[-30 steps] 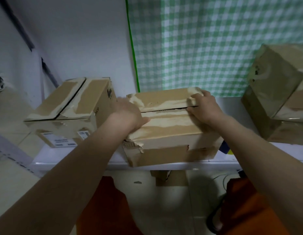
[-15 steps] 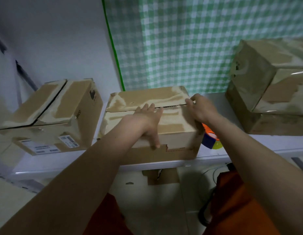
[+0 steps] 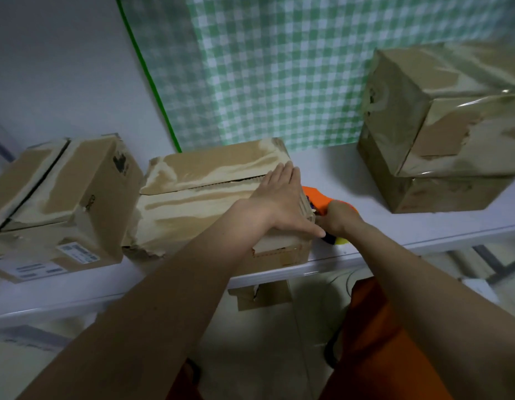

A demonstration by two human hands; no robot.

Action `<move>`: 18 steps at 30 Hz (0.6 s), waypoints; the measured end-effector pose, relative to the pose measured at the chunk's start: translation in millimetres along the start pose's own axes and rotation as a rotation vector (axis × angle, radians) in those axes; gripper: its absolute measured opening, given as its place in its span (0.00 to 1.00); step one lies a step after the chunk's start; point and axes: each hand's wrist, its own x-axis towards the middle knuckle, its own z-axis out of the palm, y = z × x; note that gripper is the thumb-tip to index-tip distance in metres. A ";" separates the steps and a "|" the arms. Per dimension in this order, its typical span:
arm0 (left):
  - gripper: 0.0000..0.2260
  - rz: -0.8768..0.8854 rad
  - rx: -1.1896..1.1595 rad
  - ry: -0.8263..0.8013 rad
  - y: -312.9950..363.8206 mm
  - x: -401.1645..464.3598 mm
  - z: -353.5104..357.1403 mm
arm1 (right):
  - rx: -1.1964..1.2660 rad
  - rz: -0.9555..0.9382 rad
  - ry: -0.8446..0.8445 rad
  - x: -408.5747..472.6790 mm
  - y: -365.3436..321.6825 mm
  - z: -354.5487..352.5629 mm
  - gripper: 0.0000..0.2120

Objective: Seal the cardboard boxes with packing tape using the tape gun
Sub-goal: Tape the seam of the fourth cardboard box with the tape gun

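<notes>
Cardboard box (image 3: 210, 203), centre of frame, sits on the white table (image 3: 394, 226) with its front edge at the table lip; top flaps closed but the centre seam still gapes, untaped. Surface is scuffed, torn paper layer, front corner ragged, so likely soft, worn board that will dent under hard pressure. Looks light enough to slide, so it probably needs holding down while taping. Left hand (image 3: 282, 200) lies flat on the right end of the lid, fingers straight and together, pressing the flaps. Right hand (image 3: 341, 216) is just right of the box, fingers curled around the orange tape gun (image 3: 315, 197), mostly hidden behind box and hand; blue and yellow parts peek out below. Gun is rigid plastic, best taken by the handle, away from the blade end.

Second cardboard box (image 3: 63, 197) at left of frame, seam open too. Stacked taped boxes (image 3: 440, 125) at right, glossy with tape. Green checked cloth (image 3: 279, 67) behind.
</notes>
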 end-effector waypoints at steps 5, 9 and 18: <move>0.56 -0.010 0.000 0.053 1.8 -0.3 4.6 | -0.025 -0.005 0.052 0.7 1.8 8.8 0.20; 0.56 -0.011 -0.020 0.090 -1.3 0.2 8.7 | 0.059 -0.019 0.146 2.0 7.6 6.7 0.14; 0.41 -0.153 -0.986 0.402 -18.2 -20.0 -33.0 | 0.533 -0.356 0.340 -8.5 9.7 -63.0 0.11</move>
